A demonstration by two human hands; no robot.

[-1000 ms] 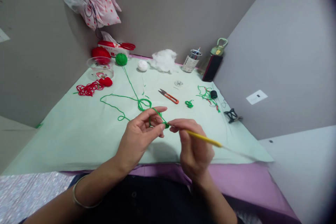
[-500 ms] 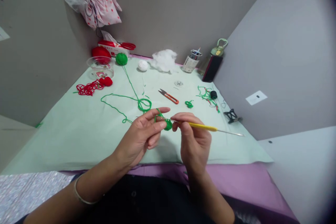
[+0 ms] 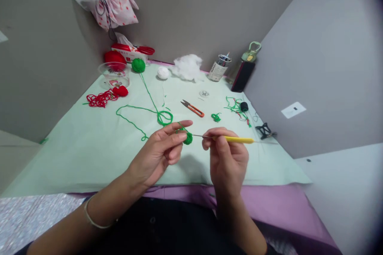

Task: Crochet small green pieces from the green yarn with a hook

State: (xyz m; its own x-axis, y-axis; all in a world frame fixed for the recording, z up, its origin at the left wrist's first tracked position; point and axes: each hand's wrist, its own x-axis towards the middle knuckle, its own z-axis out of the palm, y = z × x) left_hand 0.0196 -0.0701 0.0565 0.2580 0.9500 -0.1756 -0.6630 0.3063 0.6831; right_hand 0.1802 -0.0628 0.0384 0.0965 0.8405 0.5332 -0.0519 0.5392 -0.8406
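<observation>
Between thumb and fingers, my left hand (image 3: pixel 163 147) pinches a small green crochet piece (image 3: pixel 188 138), with green yarn looped over its raised index finger. My right hand (image 3: pixel 229 155) grips a crochet hook (image 3: pixel 237 140) by its yellow handle. The hook's thin metal shaft points left and its tip reaches the edge of the crochet piece; whether a loop sits on it is too small to tell. Loose green yarn (image 3: pixel 164 118) lies coiled on the table behind my left hand and runs back to a green yarn ball (image 3: pixel 138 65).
Orange thread snips (image 3: pixel 193 108) lie beyond my hands, near a green yarn knot (image 3: pixel 216 117). At left are tangled red yarn (image 3: pixel 100 99) and a clear plastic tub (image 3: pixel 114 76). White stuffing (image 3: pixel 187 67), a pen can (image 3: pixel 219 68) and a phone (image 3: pixel 243 76) stand along the back.
My right hand has moved to the right with the crochet hook, drawing more of its shaft out from the green piece. My left hand has stayed nearly in place.
</observation>
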